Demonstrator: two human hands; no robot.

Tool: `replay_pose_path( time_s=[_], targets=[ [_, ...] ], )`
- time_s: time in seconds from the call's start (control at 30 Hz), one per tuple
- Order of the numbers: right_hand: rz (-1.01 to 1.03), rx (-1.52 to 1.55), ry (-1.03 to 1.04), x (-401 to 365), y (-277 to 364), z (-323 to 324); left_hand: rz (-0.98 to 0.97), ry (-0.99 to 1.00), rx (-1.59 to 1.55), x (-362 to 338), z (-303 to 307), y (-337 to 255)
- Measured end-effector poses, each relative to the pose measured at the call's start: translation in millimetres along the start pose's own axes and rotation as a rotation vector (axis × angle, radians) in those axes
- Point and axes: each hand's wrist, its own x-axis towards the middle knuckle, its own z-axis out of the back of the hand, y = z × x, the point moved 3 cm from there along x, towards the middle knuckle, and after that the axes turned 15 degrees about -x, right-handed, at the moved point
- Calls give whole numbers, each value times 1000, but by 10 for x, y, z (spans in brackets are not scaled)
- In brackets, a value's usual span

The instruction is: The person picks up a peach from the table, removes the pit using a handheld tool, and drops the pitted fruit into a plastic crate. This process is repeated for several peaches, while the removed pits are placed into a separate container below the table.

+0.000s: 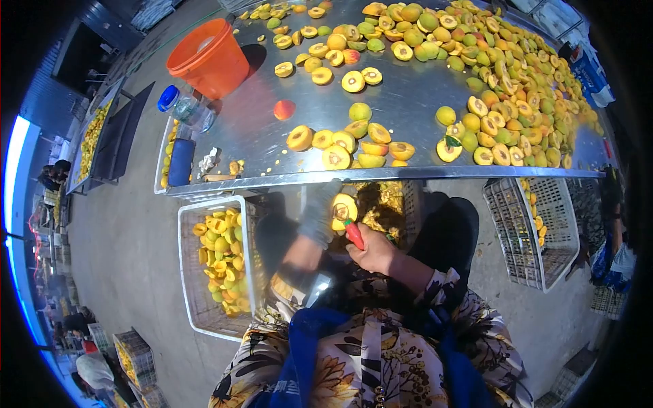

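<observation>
In a grey glove, my left hand point(318, 216) grips a halved yellow peach point(346, 204), cut face up, just below the table's front edge. My right hand point(376, 250), bare, is closed around the red handle of a small pitting tool point(353, 233) with a green collar. Its tip meets the middle of the peach half; the exact shape of the tip is hard to make out. Below both hands, a crate point(410, 204) holds brownish scraps and pits. Near the table's front edge sits a small group of peach halves point(336, 157).
A metal table point(272, 149) carries a large peach pile point(510, 102) on the right. An orange bucket point(211, 61), a blue-capped bottle point(187, 109) and a blue box point(181, 163) stand left. Crates flank my legs: one with peach halves point(221, 258), another point(534, 231) at right.
</observation>
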Motion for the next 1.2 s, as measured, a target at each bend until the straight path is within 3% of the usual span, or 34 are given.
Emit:
replay_pose_path(
  time_s=[0.13,0.33,0.4,0.47,0.67,0.83,1.0,1.2],
  targets=[
    [85,13,-394,-12,96,90,-79,-17,-92,40,57,-8],
    [96,-16,-441,-48,126,298,-107,-27,-324,-55,-79,-3],
    [88,16,-458,-53,89,295,-81,63,-292,-36,-15,4],
    [15,38,-365,-84,142,279,-79,149,-287,-24,31,48],
    [-73,120,-286,-114,154,216,-113,-51,-292,-55,-151,52],
    [-71,272,-297,-71,55,80,-129,37,-152,-47,-170,39],
    [-146,-53,-237,-77,122,89,-195,164,-16,-106,-138,110],
    [-44,-37,-163,-75,88,-34,-327,85,170,-90,34,187]
  ],
)
